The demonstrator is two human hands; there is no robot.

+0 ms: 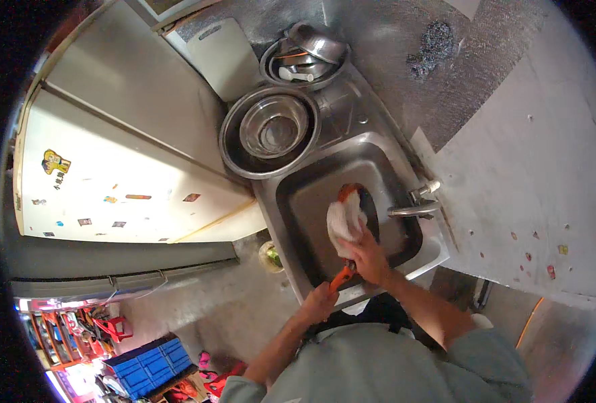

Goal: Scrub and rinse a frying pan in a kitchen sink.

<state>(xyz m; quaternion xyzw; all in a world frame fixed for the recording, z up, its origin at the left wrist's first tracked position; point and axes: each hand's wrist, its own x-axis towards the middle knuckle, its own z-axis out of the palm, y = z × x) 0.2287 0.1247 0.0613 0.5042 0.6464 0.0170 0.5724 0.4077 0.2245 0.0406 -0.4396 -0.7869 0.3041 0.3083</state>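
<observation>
My left hand [319, 304] is closed around the orange handle [342, 278] of what looks like a frying pan, held over the sink basin. Part of the pan's orange-red body [349, 191] shows past a white cloth, with a dark area to its right that may be pan or shadow. In my right hand [370, 256] is the bunched white cloth [343, 221], pressed against the pan and covering much of it. Below both lies the stainless steel sink [308, 221].
A metal faucet [414, 209] juts over the basin's right side. Nested steel bowls [273, 126] and a basin of metalware [305, 60] stand on the drainboard. A white cutting board [225, 55] leans behind. The stickered refrigerator [126, 186] is at left.
</observation>
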